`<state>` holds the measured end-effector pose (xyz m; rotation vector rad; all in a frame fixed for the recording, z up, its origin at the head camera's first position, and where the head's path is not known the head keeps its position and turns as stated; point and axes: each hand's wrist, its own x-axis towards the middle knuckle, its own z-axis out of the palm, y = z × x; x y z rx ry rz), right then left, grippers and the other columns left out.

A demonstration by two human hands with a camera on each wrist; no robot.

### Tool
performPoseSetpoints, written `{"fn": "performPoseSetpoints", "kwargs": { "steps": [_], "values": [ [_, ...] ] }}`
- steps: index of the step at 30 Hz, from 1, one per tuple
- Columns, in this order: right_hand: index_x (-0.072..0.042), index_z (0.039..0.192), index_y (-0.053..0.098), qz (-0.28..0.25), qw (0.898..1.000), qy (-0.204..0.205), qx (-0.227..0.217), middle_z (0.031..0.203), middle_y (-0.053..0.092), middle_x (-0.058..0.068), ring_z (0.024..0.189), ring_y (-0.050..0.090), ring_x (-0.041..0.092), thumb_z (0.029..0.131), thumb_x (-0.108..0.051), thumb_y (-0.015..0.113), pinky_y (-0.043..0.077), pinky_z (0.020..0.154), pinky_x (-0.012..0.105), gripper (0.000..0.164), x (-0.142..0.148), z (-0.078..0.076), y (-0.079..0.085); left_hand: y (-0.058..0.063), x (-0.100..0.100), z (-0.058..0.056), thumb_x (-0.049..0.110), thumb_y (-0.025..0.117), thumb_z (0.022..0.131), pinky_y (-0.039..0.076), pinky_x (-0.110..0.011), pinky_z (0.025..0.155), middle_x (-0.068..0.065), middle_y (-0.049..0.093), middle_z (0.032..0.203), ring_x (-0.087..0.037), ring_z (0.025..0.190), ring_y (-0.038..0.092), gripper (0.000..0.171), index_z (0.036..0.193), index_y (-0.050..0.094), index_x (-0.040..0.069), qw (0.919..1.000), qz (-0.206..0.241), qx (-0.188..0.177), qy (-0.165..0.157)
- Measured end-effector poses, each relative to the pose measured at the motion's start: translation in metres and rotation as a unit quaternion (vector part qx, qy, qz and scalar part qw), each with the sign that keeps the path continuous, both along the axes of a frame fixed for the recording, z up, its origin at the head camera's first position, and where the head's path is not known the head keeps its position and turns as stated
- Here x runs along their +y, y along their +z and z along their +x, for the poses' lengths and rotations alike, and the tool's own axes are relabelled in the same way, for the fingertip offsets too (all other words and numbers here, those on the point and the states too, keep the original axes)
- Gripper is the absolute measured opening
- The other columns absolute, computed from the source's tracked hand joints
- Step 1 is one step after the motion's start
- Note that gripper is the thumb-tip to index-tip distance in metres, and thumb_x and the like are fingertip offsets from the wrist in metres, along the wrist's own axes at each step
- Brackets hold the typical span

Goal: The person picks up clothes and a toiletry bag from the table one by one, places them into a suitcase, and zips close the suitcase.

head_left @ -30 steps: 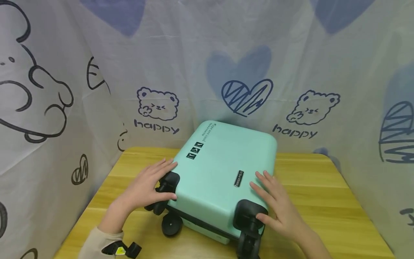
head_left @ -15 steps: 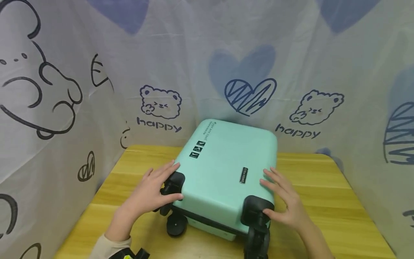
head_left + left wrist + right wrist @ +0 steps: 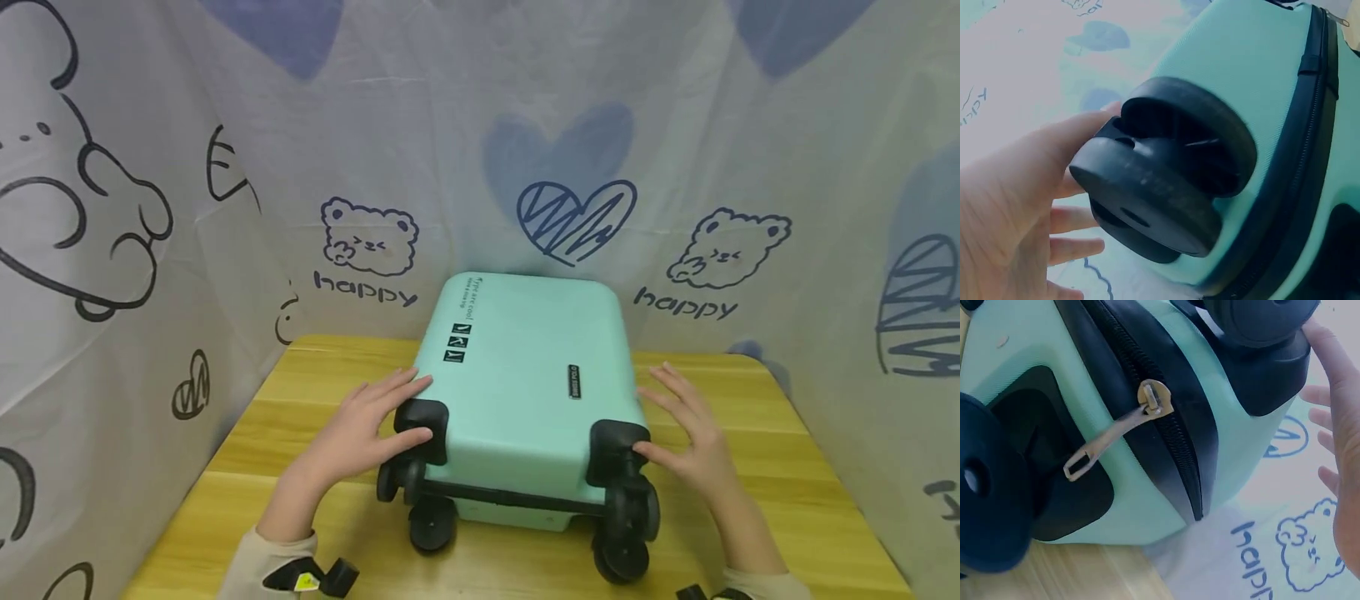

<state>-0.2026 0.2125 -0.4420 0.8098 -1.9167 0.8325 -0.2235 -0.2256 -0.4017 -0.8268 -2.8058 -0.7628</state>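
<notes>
A mint-green suitcase (image 3: 517, 358) lies flat on the wooden table, its wheel end toward me. My left hand (image 3: 367, 425) rests with spread fingers on its left near corner, beside the black corner guard (image 3: 429, 429). In the left wrist view the thumb passes behind a black double wheel (image 3: 1147, 194). My right hand (image 3: 693, 433) is at the right near corner, fingers spread along the side and thumb at the other black corner guard (image 3: 618, 442). A metal zipper pull (image 3: 1110, 434) hangs from the black zipper band in the right wrist view.
The yellow wood-grain table (image 3: 300, 392) extends to both sides of the suitcase. A white curtain (image 3: 465, 125) printed with hearts and bears hangs right behind the suitcase's far end and along both sides.
The suitcase has turned so that its wheel end faces me squarely, its near end swinging right. Both hands have moved along with it, the right one outward to the side.
</notes>
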Motion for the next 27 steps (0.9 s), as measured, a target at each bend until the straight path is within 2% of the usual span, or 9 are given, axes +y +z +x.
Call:
{"fn": "performPoseSetpoints", "kwargs": {
  "steps": [4,10,15,17,19,21,23,25,27],
  "values": [
    [0.005,0.111,0.069,-0.006,0.999,-0.024,-0.022,0.129,0.057,0.029,0.140,0.042,0.029,0.083,-0.059,0.066,0.026,0.120,0.027,0.071,0.011,-0.004,-0.008,0.003,0.007,-0.008,0.074,0.052,0.084,0.018,-0.059,0.119,0.003,0.028,0.161,-0.024,0.148,0.029,0.075,0.149,0.031,0.044,0.9996,-0.024,-0.017,-0.003],
    [0.003,0.111,0.070,-0.008,0.998,-0.045,-0.033,0.132,0.059,0.025,0.139,0.043,0.028,0.082,-0.061,0.066,0.026,0.119,0.024,0.071,0.021,-0.010,-0.012,0.010,0.017,-0.016,0.070,0.064,0.078,0.023,-0.061,0.116,-0.002,0.030,0.160,-0.036,0.145,0.032,0.083,0.150,0.036,0.038,0.9993,-0.022,-0.029,0.003],
    [0.003,0.111,0.070,-0.024,0.998,-0.043,-0.046,0.130,0.059,0.026,0.139,0.044,0.028,0.079,-0.062,0.067,0.027,0.118,0.023,0.073,0.028,-0.017,-0.013,0.015,0.023,-0.018,0.068,0.067,0.077,0.025,-0.061,0.115,-0.006,0.029,0.160,-0.037,0.145,0.031,0.085,0.150,0.037,0.034,0.9993,-0.028,-0.023,-0.009],
    [0.002,0.114,0.069,-0.034,0.996,-0.040,-0.072,0.132,0.059,0.025,0.139,0.044,0.023,0.078,-0.057,0.071,0.027,0.118,0.021,0.069,0.029,-0.016,-0.012,0.017,0.026,-0.019,0.066,0.068,0.078,0.024,-0.061,0.116,-0.007,0.027,0.161,-0.037,0.146,0.028,0.086,0.151,0.036,0.034,0.9990,-0.036,-0.015,-0.023],
    [0.000,0.118,0.068,-0.042,0.992,-0.041,-0.113,0.134,0.059,0.021,0.139,0.043,0.013,0.081,-0.044,0.075,0.027,0.115,0.015,0.058,0.029,-0.011,-0.013,0.018,0.030,-0.019,0.065,0.069,0.078,0.023,-0.060,0.117,-0.007,0.025,0.162,-0.036,0.148,0.025,0.087,0.151,0.035,0.033,0.9981,-0.046,-0.002,-0.040],
    [-0.001,0.123,0.065,-0.055,0.984,-0.046,-0.162,0.136,0.059,0.015,0.135,0.044,0.001,0.085,-0.025,0.075,0.029,0.110,0.010,0.046,0.029,-0.004,-0.014,0.019,0.035,-0.020,0.064,0.070,0.077,0.020,-0.060,0.118,-0.007,0.024,0.162,-0.035,0.150,0.021,0.089,0.152,0.034,0.032,0.9963,-0.056,0.010,-0.064],
    [-0.003,0.127,0.063,-0.067,0.971,-0.059,-0.222,0.136,0.060,0.006,0.128,0.045,-0.009,0.089,-0.011,0.069,0.033,0.103,0.006,0.040,0.029,0.004,-0.018,0.020,0.041,-0.021,0.065,0.070,0.076,0.018,-0.061,0.118,-0.005,0.024,0.163,-0.033,0.151,0.018,0.091,0.152,0.033,0.033,0.9939,-0.063,0.015,-0.088],
    [-0.003,0.130,0.061,-0.071,0.951,-0.082,-0.289,0.133,0.061,0.004,0.117,0.046,-0.017,0.095,-0.009,0.059,0.038,0.095,0.004,0.035,0.030,0.012,-0.022,0.022,0.048,-0.023,0.066,0.070,0.075,0.015,-0.064,0.118,-0.004,0.023,0.163,-0.031,0.152,0.014,0.093,0.153,0.031,0.034,0.9911,-0.069,0.018,-0.112],
    [-0.001,0.132,0.058,-0.076,0.921,-0.084,-0.372,0.133,0.060,0.008,0.109,0.048,-0.020,0.102,-0.015,0.050,0.042,0.089,0.005,0.035,0.032,0.018,-0.026,0.023,0.054,-0.025,0.067,0.070,0.075,0.013,-0.065,0.117,-0.003,0.022,0.163,-0.030,0.153,0.012,0.094,0.153,0.029,0.035,0.9882,-0.076,0.019,-0.132]
  ]
}}
